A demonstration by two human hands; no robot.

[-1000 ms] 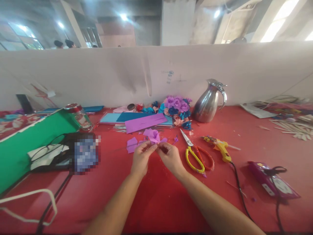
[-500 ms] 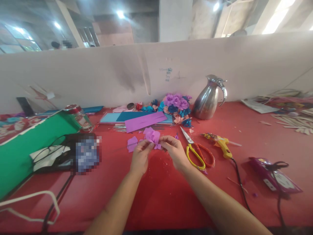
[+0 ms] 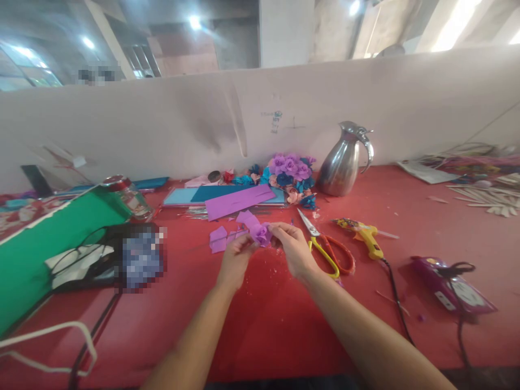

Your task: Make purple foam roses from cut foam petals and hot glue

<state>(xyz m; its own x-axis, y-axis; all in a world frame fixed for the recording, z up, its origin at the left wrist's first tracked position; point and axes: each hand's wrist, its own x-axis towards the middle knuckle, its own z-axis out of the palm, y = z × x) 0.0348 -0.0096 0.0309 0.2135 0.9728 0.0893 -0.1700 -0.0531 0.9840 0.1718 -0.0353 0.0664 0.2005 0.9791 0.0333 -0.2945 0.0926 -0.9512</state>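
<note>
A small purple paper flower (image 3: 260, 234) is held between my two hands above the red table. My left hand (image 3: 234, 260) pinches it from the lower left, where a thin stem seems to run out leftward. On its right side, the thumb and fingers of my right hand (image 3: 294, 249) are closed on a petal. Loose purple paper pieces (image 3: 218, 239) lie just left of and behind the flower. Farther back, a purple paper strip (image 3: 239, 201) rests across blue paper sheets (image 3: 179, 196).
Scissors (image 3: 325, 246) with yellow and red handles lie right of my right hand. Beyond them are a yellow glue gun (image 3: 369, 241) and a purple box with a cord (image 3: 450, 284). A steel jug (image 3: 343, 160) stands behind, beside finished paper flowers (image 3: 290, 168). A glass jar (image 3: 128, 196) leans at left.
The flower has turned and come slightly lower between my hands, so its curled centre now shows. The view has shifted slightly. Both hands keep their hold.
</note>
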